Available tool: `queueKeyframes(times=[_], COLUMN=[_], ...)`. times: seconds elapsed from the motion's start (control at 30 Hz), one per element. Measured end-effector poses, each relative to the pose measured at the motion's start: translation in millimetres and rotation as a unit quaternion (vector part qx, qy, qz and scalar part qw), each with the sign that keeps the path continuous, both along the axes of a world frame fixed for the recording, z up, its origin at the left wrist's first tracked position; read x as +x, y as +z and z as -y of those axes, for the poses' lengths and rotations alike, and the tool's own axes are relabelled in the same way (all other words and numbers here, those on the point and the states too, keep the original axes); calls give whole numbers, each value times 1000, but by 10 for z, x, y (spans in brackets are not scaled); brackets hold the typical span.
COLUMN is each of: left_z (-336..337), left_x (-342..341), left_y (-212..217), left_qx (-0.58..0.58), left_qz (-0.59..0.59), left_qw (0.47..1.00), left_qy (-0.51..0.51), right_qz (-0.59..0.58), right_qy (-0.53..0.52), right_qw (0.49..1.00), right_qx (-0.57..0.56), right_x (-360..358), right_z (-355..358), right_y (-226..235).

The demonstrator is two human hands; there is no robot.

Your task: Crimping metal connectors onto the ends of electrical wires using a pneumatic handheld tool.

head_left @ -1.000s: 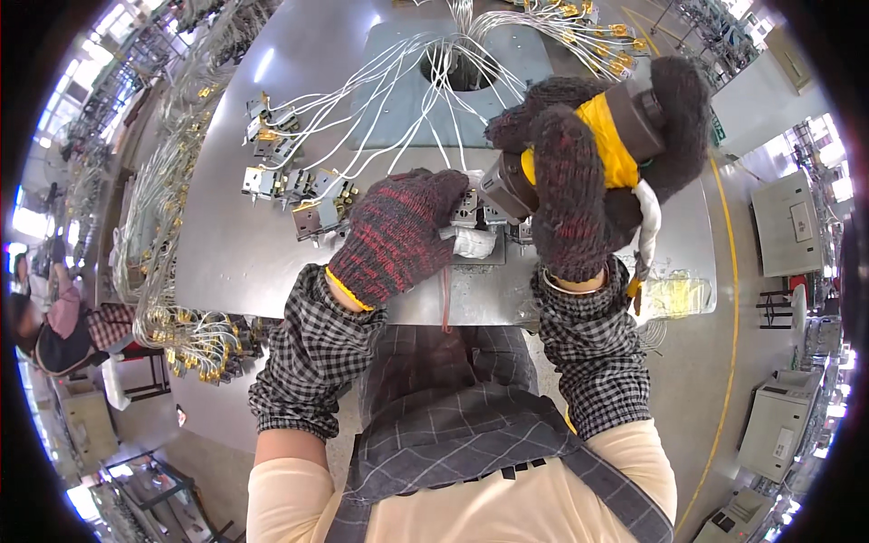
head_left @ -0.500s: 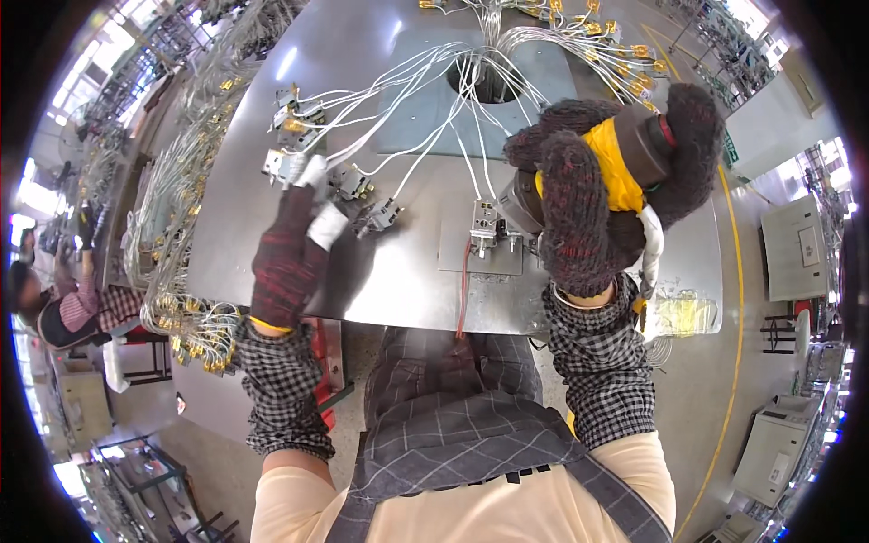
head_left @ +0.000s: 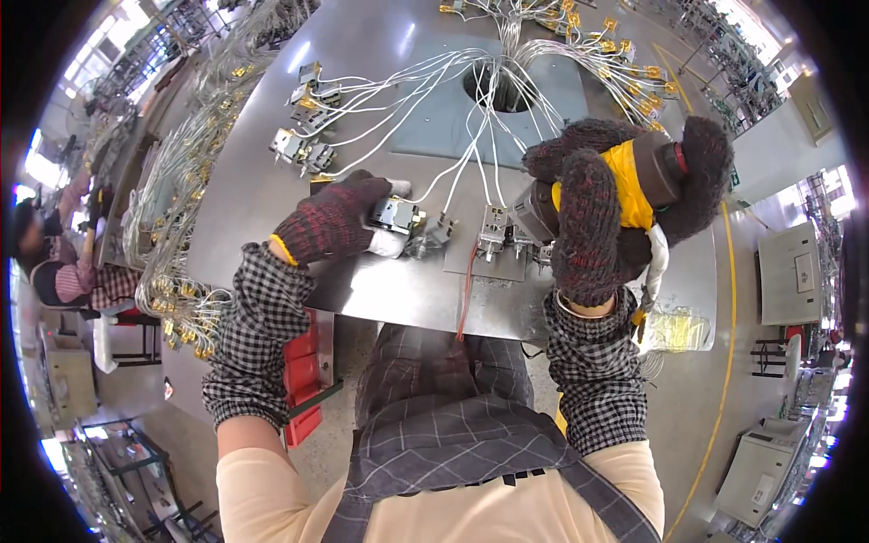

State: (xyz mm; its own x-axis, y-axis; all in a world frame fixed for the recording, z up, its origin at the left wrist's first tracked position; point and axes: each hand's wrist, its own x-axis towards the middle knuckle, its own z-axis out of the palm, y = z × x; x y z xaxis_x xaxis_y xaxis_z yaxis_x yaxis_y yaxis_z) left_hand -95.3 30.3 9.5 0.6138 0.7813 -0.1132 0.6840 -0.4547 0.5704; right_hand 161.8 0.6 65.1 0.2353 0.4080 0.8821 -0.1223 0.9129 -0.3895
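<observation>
Both hands wear dark knitted gloves. My left hand (head_left: 333,219), with white-wrapped fingertips, is closed on a small boxy electrical switch-like part (head_left: 395,215) over the metal table. Another such part (head_left: 441,230) on a white wire lies just right of it. My right hand (head_left: 588,226) grips a dark power screwdriver (head_left: 654,170) banded with yellow tape, its nose towards a wired part (head_left: 493,226) on a small metal plate (head_left: 466,260). The tool's tip is hidden. A red wire (head_left: 468,294) runs from that plate over the table's front edge.
White wires (head_left: 434,68) fan out from a round hole (head_left: 498,86) in a grey plate. Several wired parts (head_left: 303,149) lie at the left, others with yellow pieces (head_left: 647,86) at the back right. Wire bundles (head_left: 176,199) hang left of the table. Another person (head_left: 68,262) works at far left.
My left hand has moved right and nearer, carrying a part away from the group at the left towards the small plate. My right hand still holds the screwdriver, a little lower in view.
</observation>
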Motion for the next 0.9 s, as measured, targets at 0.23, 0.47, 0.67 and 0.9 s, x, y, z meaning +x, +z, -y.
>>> queueKeyframes(times=[0.23,0.47,0.67,0.9], left_z=[-107,212,445,436], left_x=[-231,195,474,994], left_y=[11,-130,-7,27], left_qx=[-156,-366,-52,159], left_qz=[322,714,494,265], left_qw=[933,593,866,951], left_qy=[35,72,57,-2], right_qz=[12,15,19,-31], right_qy=[-14,-46,-74,-128], right_qw=[1000,999,997,991], right_qx=[-3,-20,-27,-2], right_x=[-7,72,192,416], right_z=[53,65,24,109], right_y=[-2,-8,-23,74])
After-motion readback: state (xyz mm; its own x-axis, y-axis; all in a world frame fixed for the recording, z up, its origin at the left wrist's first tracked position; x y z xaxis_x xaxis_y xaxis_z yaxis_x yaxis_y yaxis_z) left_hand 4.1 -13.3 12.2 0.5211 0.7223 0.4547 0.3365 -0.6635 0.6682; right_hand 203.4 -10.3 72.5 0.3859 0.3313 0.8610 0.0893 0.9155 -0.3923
